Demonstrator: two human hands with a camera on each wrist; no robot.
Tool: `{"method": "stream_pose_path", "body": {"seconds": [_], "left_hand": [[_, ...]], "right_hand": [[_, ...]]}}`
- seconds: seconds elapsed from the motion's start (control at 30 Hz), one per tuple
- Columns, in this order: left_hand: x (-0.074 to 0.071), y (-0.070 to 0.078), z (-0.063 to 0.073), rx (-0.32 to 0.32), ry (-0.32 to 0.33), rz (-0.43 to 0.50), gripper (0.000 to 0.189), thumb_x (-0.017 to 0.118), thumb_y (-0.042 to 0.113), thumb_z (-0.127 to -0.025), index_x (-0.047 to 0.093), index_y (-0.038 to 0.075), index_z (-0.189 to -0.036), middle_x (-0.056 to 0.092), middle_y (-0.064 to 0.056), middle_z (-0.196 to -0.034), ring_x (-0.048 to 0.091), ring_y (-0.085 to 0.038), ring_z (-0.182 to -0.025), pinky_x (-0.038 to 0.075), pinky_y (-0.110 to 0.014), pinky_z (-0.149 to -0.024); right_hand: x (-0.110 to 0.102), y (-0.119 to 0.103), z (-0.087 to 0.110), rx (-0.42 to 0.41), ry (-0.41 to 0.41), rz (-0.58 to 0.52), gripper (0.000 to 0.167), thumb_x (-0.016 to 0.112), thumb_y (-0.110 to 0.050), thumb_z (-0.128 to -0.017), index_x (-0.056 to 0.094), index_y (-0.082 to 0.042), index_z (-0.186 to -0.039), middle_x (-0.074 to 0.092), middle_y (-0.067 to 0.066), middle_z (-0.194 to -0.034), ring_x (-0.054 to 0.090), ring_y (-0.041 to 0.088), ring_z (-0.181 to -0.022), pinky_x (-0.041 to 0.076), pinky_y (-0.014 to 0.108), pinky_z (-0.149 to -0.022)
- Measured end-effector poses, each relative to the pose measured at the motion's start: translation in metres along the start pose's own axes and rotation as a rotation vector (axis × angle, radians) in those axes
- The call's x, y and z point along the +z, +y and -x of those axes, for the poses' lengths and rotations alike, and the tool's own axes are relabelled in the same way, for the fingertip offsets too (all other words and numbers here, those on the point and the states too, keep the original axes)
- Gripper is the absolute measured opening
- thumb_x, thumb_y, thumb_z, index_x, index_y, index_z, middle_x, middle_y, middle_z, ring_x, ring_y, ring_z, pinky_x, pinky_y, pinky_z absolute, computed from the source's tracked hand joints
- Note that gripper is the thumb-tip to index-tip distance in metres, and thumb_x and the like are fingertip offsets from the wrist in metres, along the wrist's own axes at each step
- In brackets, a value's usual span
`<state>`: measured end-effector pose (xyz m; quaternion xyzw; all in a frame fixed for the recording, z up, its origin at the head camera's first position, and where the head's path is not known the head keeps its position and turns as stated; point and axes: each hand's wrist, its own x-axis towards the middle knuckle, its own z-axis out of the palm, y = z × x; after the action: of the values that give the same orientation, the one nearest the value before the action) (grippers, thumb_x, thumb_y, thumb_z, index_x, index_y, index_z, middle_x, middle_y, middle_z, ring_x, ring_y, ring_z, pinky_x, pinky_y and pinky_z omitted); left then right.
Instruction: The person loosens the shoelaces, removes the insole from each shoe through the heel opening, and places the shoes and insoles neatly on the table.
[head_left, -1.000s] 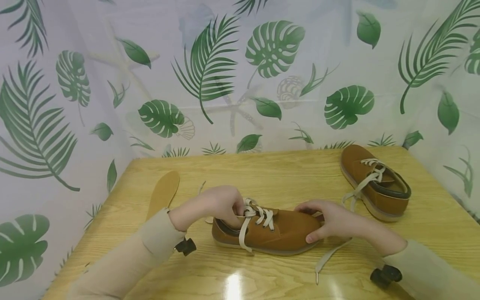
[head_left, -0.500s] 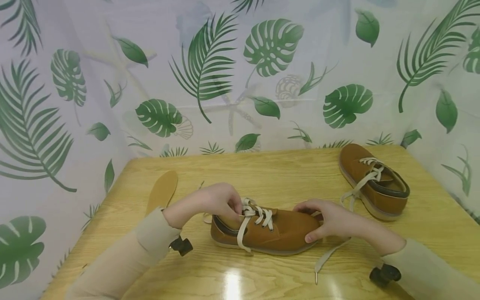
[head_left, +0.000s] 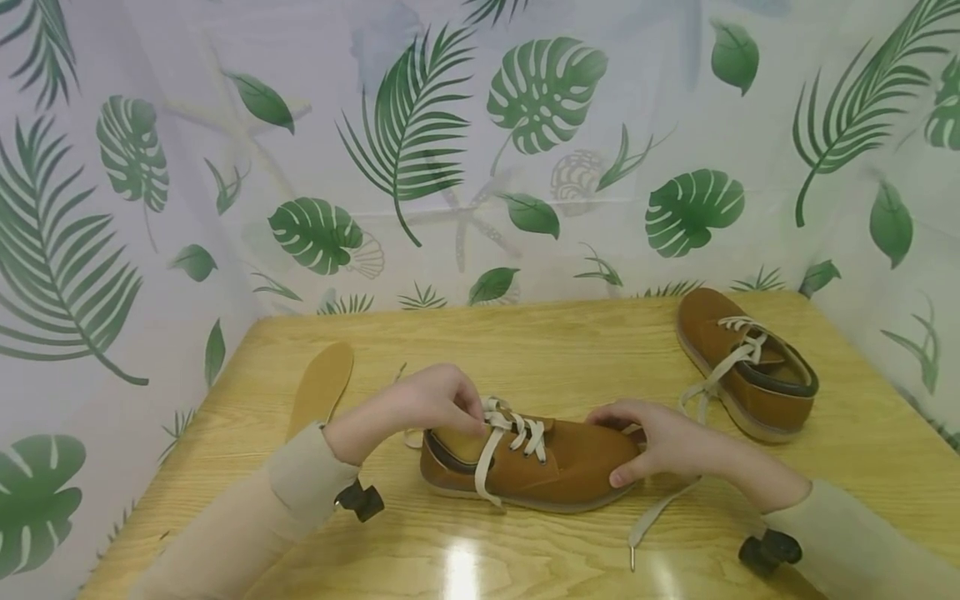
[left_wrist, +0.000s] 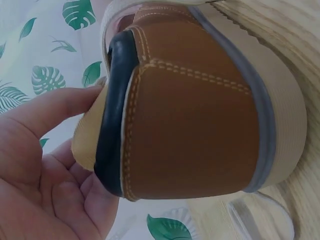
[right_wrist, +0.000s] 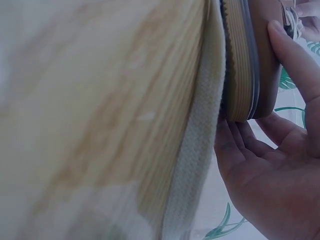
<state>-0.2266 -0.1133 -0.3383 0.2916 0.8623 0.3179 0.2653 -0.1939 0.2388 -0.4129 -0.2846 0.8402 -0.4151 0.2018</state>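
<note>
A brown lace-up shoe lies sole down on the table, its toe to the right. From its opening rises the heel end of a tan insole; the rest is hidden inside the shoe. My left hand is over the opening, pinching this insole between thumb and fingers near the tied white lace. At the other end my right hand grips the toe, thumb on the near side and fingers on the far side, seen also in the right wrist view.
A second brown shoe stands at the back right, its white lace trailing toward the right hand. Another tan insole lies at the left of the wooden table, partly behind the left sleeve. A leaf-print cloth hangs behind.
My left hand has drawn up and slightly left out of the shoe's opening, so more of the insole inside shows. The right hand and the shoe have stayed nearly still.
</note>
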Motion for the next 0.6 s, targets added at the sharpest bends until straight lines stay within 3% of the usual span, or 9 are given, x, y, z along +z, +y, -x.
{"method": "stream_pose_path", "body": {"seconds": [0.4, 0.6], "left_hand": [[0.0036, -0.0012, 0.0039, -0.080, 0.044, 0.067, 0.010, 0.080, 0.015, -0.093, 0.081, 0.006, -0.089, 0.073, 0.003, -0.086, 0.056, -0.008, -0.075, 0.048, -0.022, -0.069], [0.0067, -0.0038, 0.0047, -0.095, 0.123, 0.103, 0.012, 0.082, 0.018, -0.092, 0.082, 0.008, -0.087, 0.077, 0.000, -0.090, 0.062, -0.010, -0.082, 0.052, -0.024, -0.075]], "right_hand": [[0.0013, 0.0009, -0.0003, 0.003, 0.000, 0.002, 0.078, 0.094, -0.024, -0.083, 0.056, 0.006, -0.144, 0.064, 0.021, -0.137, 0.061, 0.031, -0.124, 0.056, 0.021, -0.098], [-0.0006, 0.0011, -0.0008, -0.012, 0.011, 0.023, 0.078, 0.094, -0.025, -0.083, 0.057, 0.005, -0.144, 0.065, 0.020, -0.137, 0.062, 0.026, -0.123, 0.055, 0.021, -0.099]]}}
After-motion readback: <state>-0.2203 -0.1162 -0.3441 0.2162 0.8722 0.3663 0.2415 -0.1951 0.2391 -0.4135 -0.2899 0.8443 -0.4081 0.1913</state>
